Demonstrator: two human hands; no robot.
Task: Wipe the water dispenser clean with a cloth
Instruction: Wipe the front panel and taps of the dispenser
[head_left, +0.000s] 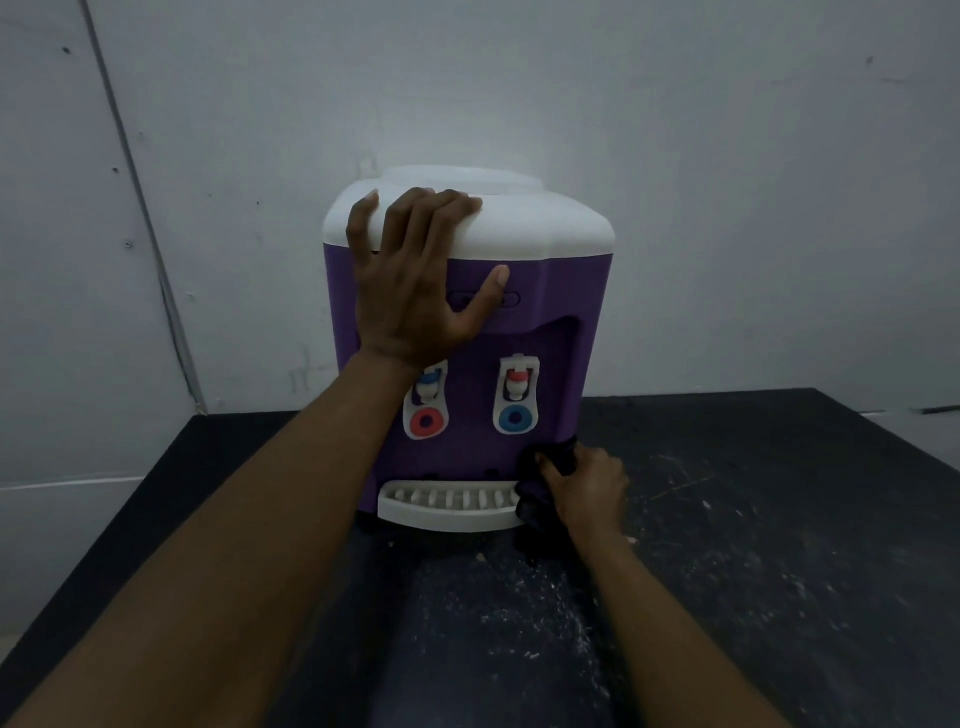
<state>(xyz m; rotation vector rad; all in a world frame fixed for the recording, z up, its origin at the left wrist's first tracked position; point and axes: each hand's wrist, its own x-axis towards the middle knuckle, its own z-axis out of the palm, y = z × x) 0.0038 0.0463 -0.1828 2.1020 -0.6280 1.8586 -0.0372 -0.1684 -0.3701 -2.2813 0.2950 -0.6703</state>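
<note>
Left fingers (410, 218) lie spread on water dispenser (569, 283), right fingers (551, 466) grip cloth (530, 514); scuffed black table (753, 519), grey wall (675, 130).

Dispenser (540, 291) on table (779, 519), wall (675, 130) behind.

The left grip (415, 291) hides the top of the left tap (428, 410), the cloth (531, 512) covers the right end of the drip tray (447, 506), and the bottom edge cuts both forearms (691, 639).

Single head-worn wide-angle view, facing forward and slightly down. Close in on the purple-and-white plastic water dispenser (550, 291), centred on the dark scuffed tabletop (779, 545); pale grey wall (675, 104) fills the background.
</note>
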